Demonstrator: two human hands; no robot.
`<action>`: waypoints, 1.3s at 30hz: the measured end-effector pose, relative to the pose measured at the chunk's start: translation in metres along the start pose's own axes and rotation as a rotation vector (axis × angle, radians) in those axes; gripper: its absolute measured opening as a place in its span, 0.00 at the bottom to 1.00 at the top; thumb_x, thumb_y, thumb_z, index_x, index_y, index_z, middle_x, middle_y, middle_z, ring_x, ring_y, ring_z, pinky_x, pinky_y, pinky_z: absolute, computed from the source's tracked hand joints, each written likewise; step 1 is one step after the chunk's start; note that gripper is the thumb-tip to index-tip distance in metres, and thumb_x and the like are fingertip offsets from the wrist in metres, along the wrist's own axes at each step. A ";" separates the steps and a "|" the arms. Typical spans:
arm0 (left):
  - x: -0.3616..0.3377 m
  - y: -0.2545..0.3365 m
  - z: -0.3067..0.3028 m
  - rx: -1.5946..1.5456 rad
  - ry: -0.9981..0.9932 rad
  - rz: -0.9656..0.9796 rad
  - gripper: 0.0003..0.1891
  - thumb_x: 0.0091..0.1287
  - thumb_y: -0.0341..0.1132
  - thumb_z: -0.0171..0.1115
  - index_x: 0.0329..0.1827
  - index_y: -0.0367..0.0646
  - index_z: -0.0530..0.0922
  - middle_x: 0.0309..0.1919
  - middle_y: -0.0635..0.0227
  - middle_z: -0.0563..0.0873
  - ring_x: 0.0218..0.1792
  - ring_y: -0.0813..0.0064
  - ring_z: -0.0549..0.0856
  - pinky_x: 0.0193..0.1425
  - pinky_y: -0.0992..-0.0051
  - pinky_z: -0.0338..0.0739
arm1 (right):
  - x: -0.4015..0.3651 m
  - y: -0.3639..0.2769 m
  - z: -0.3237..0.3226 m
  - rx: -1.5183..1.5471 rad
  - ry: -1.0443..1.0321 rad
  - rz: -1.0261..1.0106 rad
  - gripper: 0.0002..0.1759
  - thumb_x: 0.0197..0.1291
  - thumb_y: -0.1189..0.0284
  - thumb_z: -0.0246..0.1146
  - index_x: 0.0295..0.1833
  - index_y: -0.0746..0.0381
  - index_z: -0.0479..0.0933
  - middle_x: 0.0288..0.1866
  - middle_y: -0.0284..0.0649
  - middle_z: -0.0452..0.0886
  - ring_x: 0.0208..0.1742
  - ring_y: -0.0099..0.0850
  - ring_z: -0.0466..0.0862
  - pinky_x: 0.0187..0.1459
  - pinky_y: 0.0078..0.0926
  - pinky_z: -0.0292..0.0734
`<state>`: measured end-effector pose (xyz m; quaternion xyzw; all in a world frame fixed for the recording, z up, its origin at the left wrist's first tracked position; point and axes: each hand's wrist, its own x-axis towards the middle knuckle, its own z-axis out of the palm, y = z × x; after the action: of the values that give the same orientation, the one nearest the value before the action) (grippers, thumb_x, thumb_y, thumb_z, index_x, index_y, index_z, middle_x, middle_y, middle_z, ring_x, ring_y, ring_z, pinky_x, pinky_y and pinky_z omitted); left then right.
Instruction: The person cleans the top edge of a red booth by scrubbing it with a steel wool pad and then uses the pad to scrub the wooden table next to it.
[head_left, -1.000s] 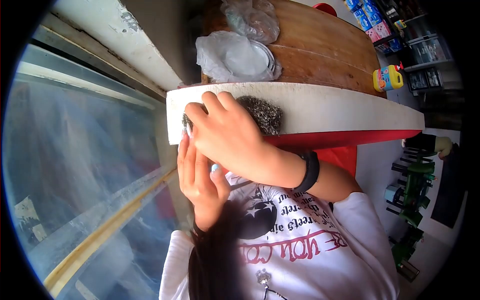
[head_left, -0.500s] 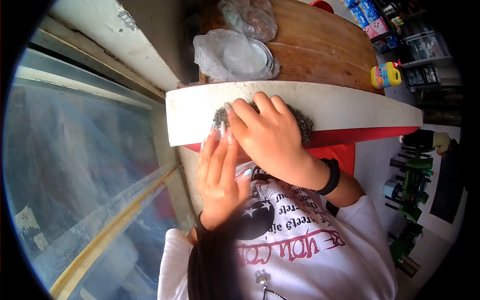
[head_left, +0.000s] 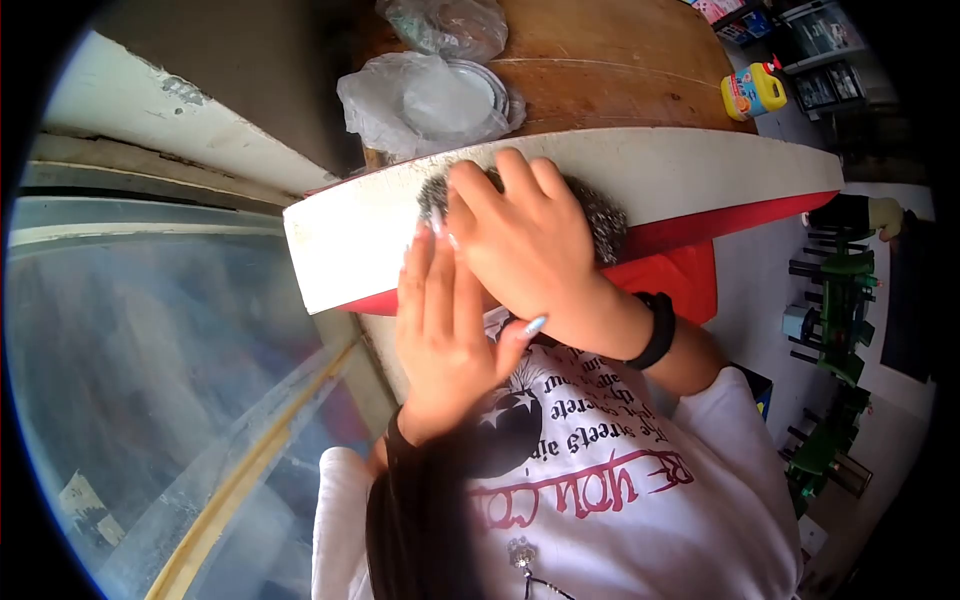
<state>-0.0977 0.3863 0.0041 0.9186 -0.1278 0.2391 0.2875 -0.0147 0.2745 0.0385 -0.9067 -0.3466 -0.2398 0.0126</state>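
A dark grey, tangled clump of steel wool point(head_left: 603, 220) lies on the white top of a long board with a red side point(head_left: 700, 160). My right hand point(head_left: 530, 225), with a black band at the wrist, presses down over the steel wool with bent fingers, hiding most of it. Stretched out beside it, my left hand point(head_left: 440, 320) has its fingertips at the left end of the clump, partly overlapped by my right hand. The left thumb sticks out to the right, under the right wrist.
Beyond the board, a brown wooden table point(head_left: 620, 80) bears a bowl in a clear plastic bag point(head_left: 430, 100) and another bag point(head_left: 450, 25). A yellow jug point(head_left: 752, 92) stands by its right end. Glass panes point(head_left: 180, 330) rise at left; green chairs point(head_left: 840, 320) stand at right.
The view has shifted, so the board appears more tilted. My left hand has moved closer to my right, its fingertips now partly under it. The right hand stays on the steel wool.
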 end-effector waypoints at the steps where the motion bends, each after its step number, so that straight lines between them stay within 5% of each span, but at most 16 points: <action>1: 0.010 -0.007 0.004 0.023 0.029 -0.002 0.34 0.70 0.53 0.55 0.58 0.22 0.75 0.56 0.39 0.79 0.63 0.35 0.75 0.67 0.46 0.70 | 0.012 0.002 0.007 -0.008 0.014 -0.006 0.06 0.45 0.68 0.64 0.24 0.59 0.80 0.36 0.31 0.74 0.40 0.31 0.73 0.38 0.28 0.67; 3: 0.025 -0.023 0.010 0.035 0.089 0.013 0.25 0.71 0.45 0.49 0.53 0.27 0.78 0.55 0.40 0.80 0.62 0.34 0.75 0.65 0.49 0.71 | 0.029 0.004 0.017 -0.041 -0.012 0.002 0.05 0.44 0.68 0.64 0.22 0.57 0.79 0.35 0.31 0.74 0.40 0.30 0.73 0.40 0.28 0.67; 13: 0.010 0.004 0.019 -0.008 -0.063 0.073 0.34 0.73 0.54 0.50 0.60 0.23 0.75 0.58 0.38 0.78 0.65 0.35 0.75 0.66 0.45 0.70 | -0.007 0.017 -0.002 -0.026 -0.006 0.101 0.06 0.42 0.68 0.65 0.23 0.59 0.80 0.37 0.32 0.75 0.39 0.32 0.74 0.38 0.29 0.67; 15: 0.029 -0.007 0.022 0.070 -0.017 0.092 0.27 0.72 0.44 0.48 0.58 0.24 0.76 0.56 0.37 0.79 0.64 0.35 0.75 0.68 0.49 0.70 | 0.010 0.023 0.013 -0.048 0.037 0.083 0.06 0.43 0.68 0.64 0.21 0.58 0.79 0.35 0.31 0.74 0.40 0.31 0.73 0.40 0.28 0.67; 21: 0.020 -0.002 0.015 0.002 -0.229 0.263 0.41 0.70 0.61 0.51 0.61 0.21 0.73 0.58 0.35 0.77 0.66 0.34 0.73 0.68 0.47 0.70 | -0.021 0.030 -0.010 -0.061 -0.035 0.151 0.06 0.43 0.69 0.65 0.26 0.60 0.82 0.36 0.33 0.75 0.40 0.32 0.73 0.40 0.29 0.68; 39: 0.044 0.017 0.037 0.064 -0.210 0.261 0.45 0.69 0.66 0.49 0.61 0.20 0.72 0.59 0.33 0.77 0.67 0.35 0.73 0.69 0.47 0.69 | -0.020 0.065 -0.009 -0.030 -0.101 0.167 0.07 0.43 0.70 0.65 0.28 0.62 0.82 0.39 0.34 0.77 0.41 0.33 0.75 0.41 0.30 0.70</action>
<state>-0.0528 0.3464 0.0076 0.9229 -0.2676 0.1809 0.2097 0.0099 0.2110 0.0473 -0.9436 -0.2662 -0.1969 0.0017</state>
